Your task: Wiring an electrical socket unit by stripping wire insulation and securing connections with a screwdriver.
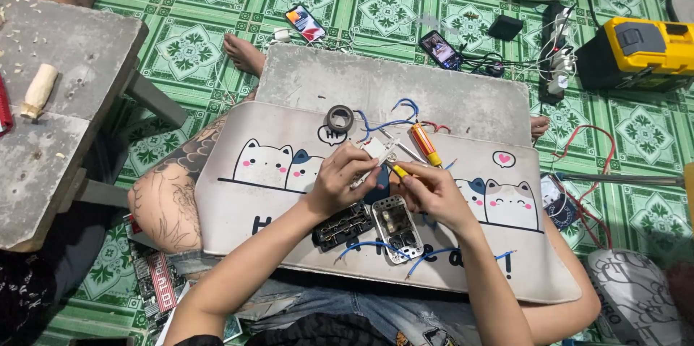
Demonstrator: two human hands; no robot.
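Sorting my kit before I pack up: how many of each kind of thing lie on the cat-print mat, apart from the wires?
Screwdrivers: 2 – orange-handled, yellow-handled in right hand
Tape rolls: 1
White switch parts: 1, in left hand
Black switch modules: 1
Open switch housings: 1
Total: 6

Grey tape roll point(340, 118) near the cat-print mat's point(253, 194) top edge, two phones point(304, 23) on green tiled floor point(195, 49), yellow toolbox point(640, 51) at right, wooden handle point(37, 90) on grey bench point(65, 57) at left.
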